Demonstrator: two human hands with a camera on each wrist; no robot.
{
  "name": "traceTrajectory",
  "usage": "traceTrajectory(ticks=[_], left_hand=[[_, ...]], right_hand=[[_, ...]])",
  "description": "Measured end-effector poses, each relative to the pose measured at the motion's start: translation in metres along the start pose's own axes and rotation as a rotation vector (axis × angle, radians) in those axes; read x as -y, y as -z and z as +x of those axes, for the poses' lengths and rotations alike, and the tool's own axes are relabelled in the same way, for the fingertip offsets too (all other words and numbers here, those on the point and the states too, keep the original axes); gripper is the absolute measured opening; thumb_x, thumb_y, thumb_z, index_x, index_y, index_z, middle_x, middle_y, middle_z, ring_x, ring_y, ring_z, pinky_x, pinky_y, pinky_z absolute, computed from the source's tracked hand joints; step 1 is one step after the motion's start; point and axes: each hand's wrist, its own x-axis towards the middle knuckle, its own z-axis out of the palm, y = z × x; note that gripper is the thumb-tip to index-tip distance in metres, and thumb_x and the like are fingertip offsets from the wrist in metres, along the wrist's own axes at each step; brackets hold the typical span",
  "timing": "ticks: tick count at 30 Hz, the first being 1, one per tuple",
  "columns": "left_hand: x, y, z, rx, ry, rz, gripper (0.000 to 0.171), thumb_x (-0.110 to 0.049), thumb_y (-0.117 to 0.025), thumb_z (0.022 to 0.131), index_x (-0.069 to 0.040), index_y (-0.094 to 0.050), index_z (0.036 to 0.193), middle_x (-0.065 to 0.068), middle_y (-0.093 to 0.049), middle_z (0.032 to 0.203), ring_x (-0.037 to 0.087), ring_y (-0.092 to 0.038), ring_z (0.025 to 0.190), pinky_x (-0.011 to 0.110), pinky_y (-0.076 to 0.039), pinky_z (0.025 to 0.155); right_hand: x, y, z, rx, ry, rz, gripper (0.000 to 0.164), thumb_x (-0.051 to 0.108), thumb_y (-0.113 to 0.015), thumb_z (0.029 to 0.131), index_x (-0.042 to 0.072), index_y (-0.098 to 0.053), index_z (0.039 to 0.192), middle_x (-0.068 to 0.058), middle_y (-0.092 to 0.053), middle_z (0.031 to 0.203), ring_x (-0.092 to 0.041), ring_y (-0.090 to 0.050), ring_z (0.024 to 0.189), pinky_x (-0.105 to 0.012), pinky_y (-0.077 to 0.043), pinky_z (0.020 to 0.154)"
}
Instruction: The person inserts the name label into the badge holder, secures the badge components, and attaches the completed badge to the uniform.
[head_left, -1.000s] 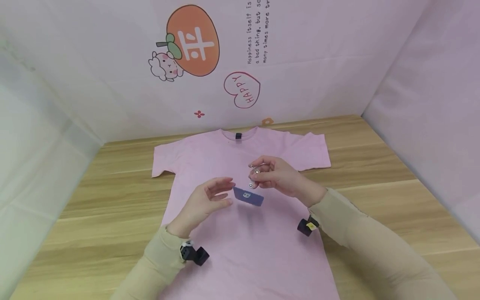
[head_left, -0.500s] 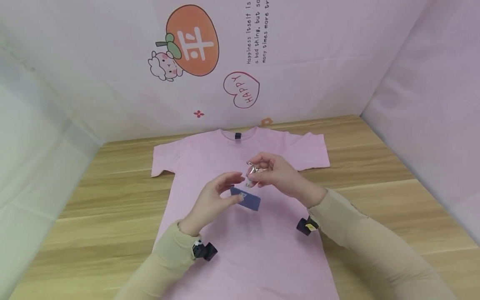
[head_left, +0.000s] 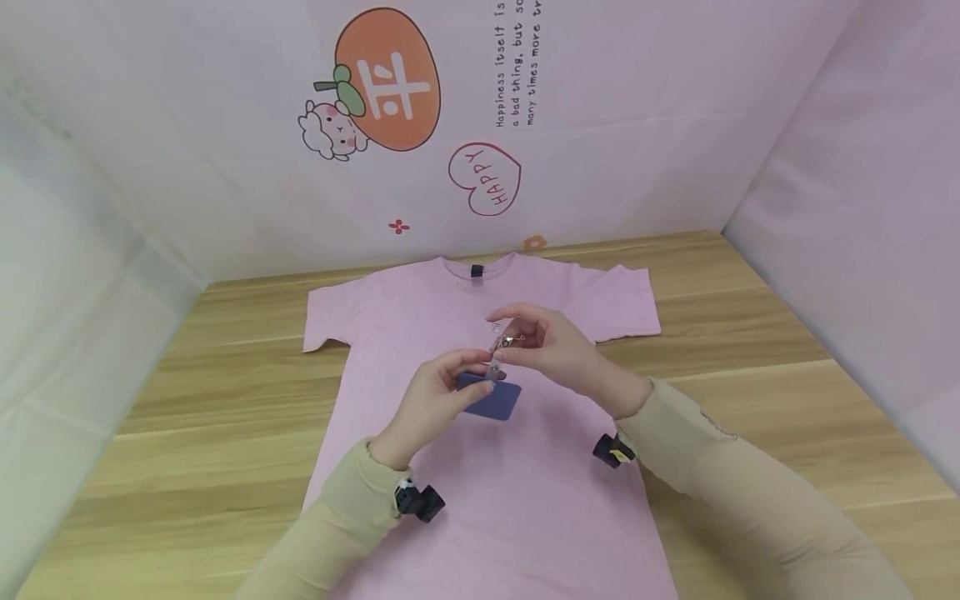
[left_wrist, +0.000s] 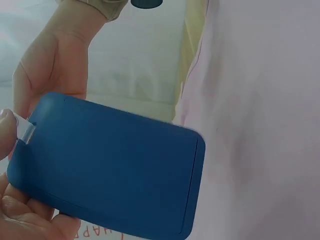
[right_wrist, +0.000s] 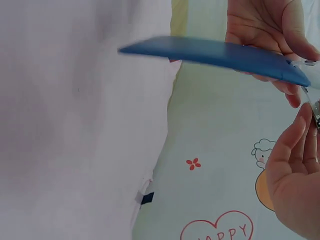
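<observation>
Held b/w both hands over the pink T-shirt [head_left: 517,508] (head view): dark-blue badge holder [head_left: 497,407], flat, round-cornered, tilted, well clear of the fabric. Clear strap [head_left: 494,368] at its far edge leads up to a small metal clip [head_left: 506,341]. L hand [head_left: 435,402] grip: pinching holder + strap, thumb near side, fingers behind. R hand [head_left: 553,343] grip: pinching clip b/w thumb & fingers, index reaching out above. T-shirt lies flat on wood-grain worktop [head_left: 750,333], neck w/ black tag [head_left: 477,271] at far side. White cloth [head_left: 637,125] behind, printed w/ orange fruit [head_left: 387,79] & HAPPY heart [head_left: 484,179].

L wrist view: holder close up, plain blue face to cam, thin line along the short end away from strap. Strap passes thru slot at opp. end; L thumb presses it there, fingers at lower edge. R hand is behind holder. Can't tell what's inside holder.

R wrist view: holder nearly edge-on, a bit blurred. L thumb at strap, L fingers underneath; R fingertips on clip, partly cut off at frame edge.
</observation>
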Motion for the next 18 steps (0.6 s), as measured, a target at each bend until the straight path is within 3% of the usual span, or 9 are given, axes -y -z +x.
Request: traceTrajectory(ticks=[3,6,13,18], left_hand=[[-0.0010,-0.0012,-0.0001,-0.004,0.003,0.016,0.035,0.003,-0.064,0.085,0.007,-0.059,0.119,0.022,-0.068,0.108,0.030,-0.063,0.106,0.022,-0.052,0.085],[-0.0016,-0.0028,-0.0003,-0.009,0.003,0.047,0.033,0.000,-0.065,0.086,0.006,-0.061,0.118,0.021,-0.069,0.106,0.029,-0.063,0.105,0.022,-0.052,0.084],[0.0023,-0.0055,-0.0011,-0.011,-0.028,0.067,0.027,-0.003,-0.064,0.087,0.009,-0.063,0.111,0.022,-0.069,0.098,0.026,-0.064,0.098,0.021,-0.051,0.082],[0.0028,-0.0046,-0.0018,-0.005,-0.030,0.103,0.022,-0.006,-0.063,0.089,0.008,-0.066,0.106,0.021,-0.070,0.097,0.018,-0.064,0.095,0.022,-0.050,0.082]], right_hand=[[0.0003,0.0016,0.0007,-0.020,0.031,-0.117,0.038,-0.006,-0.064,0.084,-0.007,-0.056,0.121,-0.016,-0.067,0.092,-0.004,-0.062,0.080,-0.022,-0.053,0.073],[0.0022,0.0034,0.0010,-0.032,0.034,-0.201,0.033,-0.001,-0.065,0.085,-0.004,-0.061,0.118,-0.015,-0.069,0.090,-0.007,-0.062,0.081,-0.023,-0.053,0.076],[0.0037,0.0029,-0.0006,-0.014,0.043,-0.309,0.028,0.005,-0.062,0.089,0.001,-0.065,0.116,-0.011,-0.072,0.092,-0.016,-0.064,0.086,-0.030,-0.052,0.079],[0.0017,0.0020,-0.0013,-0.017,0.073,-0.352,0.026,0.006,-0.064,0.088,0.002,-0.067,0.114,-0.009,-0.073,0.090,-0.015,-0.064,0.084,-0.028,-0.052,0.077]])
